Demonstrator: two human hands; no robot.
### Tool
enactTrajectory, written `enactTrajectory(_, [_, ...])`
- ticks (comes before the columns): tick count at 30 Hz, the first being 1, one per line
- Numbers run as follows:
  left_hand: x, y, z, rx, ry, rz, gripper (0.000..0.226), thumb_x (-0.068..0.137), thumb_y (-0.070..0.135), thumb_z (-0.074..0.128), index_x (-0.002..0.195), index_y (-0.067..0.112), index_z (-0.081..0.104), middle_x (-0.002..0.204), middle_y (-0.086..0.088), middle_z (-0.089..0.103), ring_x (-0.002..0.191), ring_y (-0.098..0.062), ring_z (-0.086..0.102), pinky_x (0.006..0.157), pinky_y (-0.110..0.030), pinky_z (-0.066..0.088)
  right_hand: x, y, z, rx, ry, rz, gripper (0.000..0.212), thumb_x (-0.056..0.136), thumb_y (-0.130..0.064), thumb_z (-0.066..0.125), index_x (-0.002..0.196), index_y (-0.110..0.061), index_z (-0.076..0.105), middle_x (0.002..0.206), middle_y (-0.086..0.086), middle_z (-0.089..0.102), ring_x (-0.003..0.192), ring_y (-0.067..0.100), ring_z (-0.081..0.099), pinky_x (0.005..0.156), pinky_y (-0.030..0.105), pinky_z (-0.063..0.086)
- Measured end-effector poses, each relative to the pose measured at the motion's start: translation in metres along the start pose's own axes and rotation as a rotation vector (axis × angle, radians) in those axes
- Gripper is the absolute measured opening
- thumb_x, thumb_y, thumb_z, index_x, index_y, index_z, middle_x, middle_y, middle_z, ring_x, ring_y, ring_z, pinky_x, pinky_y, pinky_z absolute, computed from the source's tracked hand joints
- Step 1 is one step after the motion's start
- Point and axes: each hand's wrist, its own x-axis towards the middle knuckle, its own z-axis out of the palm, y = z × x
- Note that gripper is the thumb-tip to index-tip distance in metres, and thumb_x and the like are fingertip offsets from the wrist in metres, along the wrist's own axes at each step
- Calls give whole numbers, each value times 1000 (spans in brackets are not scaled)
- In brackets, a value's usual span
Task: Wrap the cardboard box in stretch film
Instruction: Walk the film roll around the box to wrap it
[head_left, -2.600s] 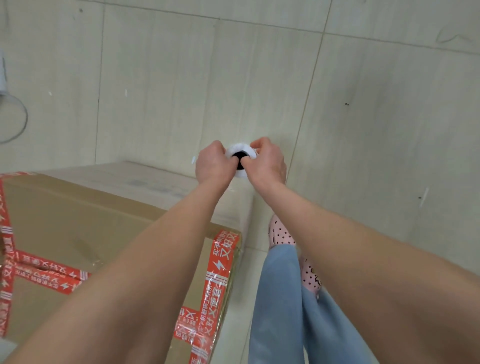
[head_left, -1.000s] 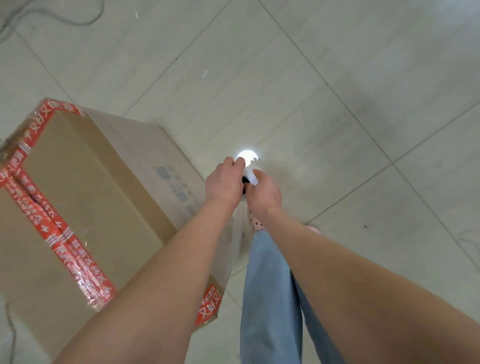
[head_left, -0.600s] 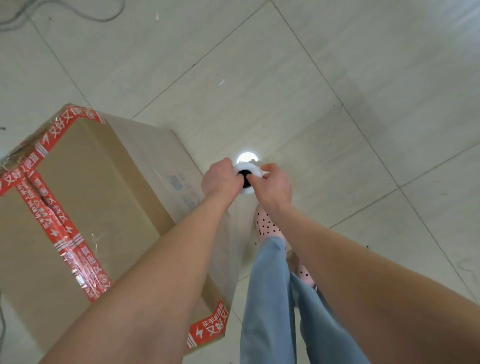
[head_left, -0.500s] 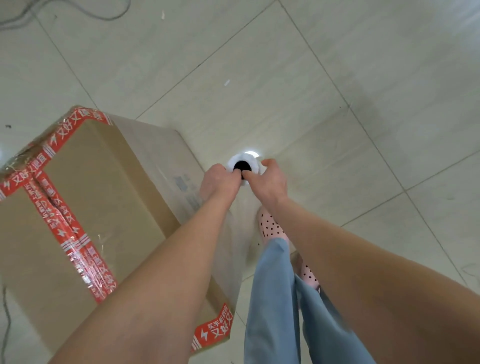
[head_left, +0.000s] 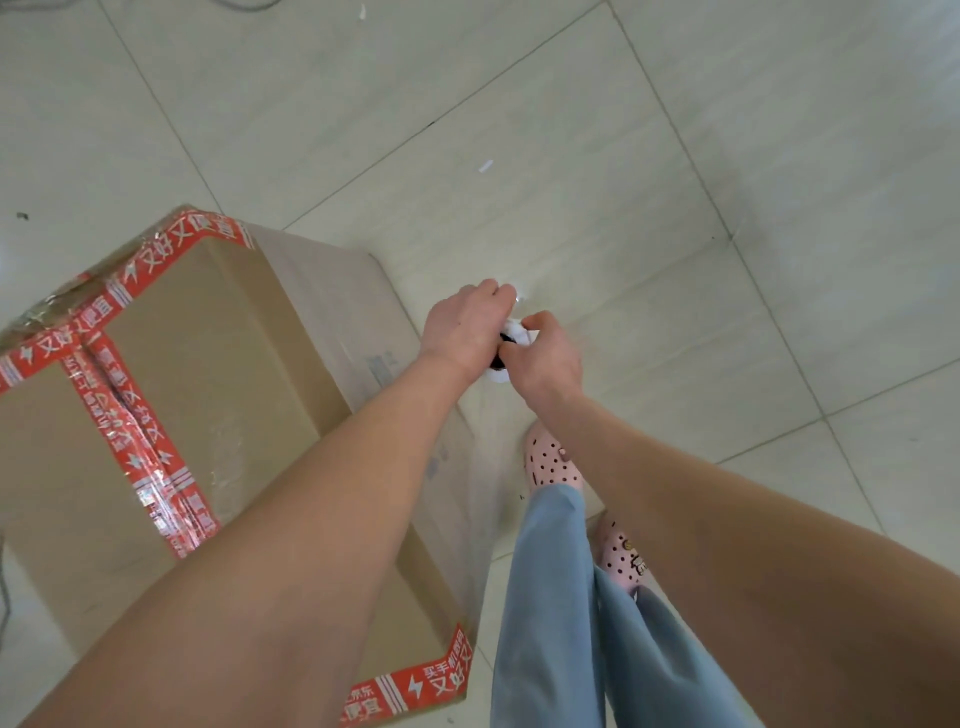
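Brown, red-taped, film-glossed cardboard box (head_left: 208, 338)

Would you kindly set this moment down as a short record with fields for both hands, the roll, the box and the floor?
left hand: grips the film roll at its top end
right hand: grips the same end, opposite side
film roll: upright, beside the box
cardboard box: on the tiled floor, sealed with red tape
stretch film: clear sheet over the box's side face

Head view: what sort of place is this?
Likely an indoor packing or storeroom floor: pale glossy floor tiles, a brown cardboard box sealed with red printed tape standing on them, and a white stretch-film roll.
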Motion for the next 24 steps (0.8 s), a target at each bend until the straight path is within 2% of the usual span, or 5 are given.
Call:
enactTrajectory(4, [6,-10,-8,-78,14,-125,24,86,15,51,109,10,55,108,-9,58,95,-31,57,65,-33,36,8,-15,2,-62,25,1,41,82,-27,58,123,-23,53,108,2,61,90,22,61,69,29,44])
enactTrajectory(8, [8,-24,-8,-386,67,-550,16,79,20,54,94,13,58,95,-5,64,87,-29,60,63,-29,41,15,-35,7,-116,72,-58,44,84,-29,57,126,-21,47,125,2,48,93,24,57,76,32,45])
enactTrajectory(13, [12,-42,-10,-792,30,-856,32,76,32,56,94,8,65,87,-4,69,74,-25,63,57,-27,47,28,-66,20,-139,25,-76,46,85,-29,59,127,-20,43,122,7,46,88,26,54,77,32,45])
enactTrajectory(16, [16,-51,-17,-867,-27,-765,31,77,30,59,94,6,63,91,-8,70,73,-24,67,70,-36,59,34,-77,22,-159,38,-76,37,85,-22,57,122,-21,47,117,8,49,89,28,56,74,32,44])
enactTrajectory(24, [29,-58,-38,-139,-45,-180,33,88,9,50,121,13,48,120,-8,48,103,-28,55,69,-35,39,29,-72,36,-158,0,-61,31,85,-17,55,115,-24,50,112,5,42,76,26,55,68,32,46])
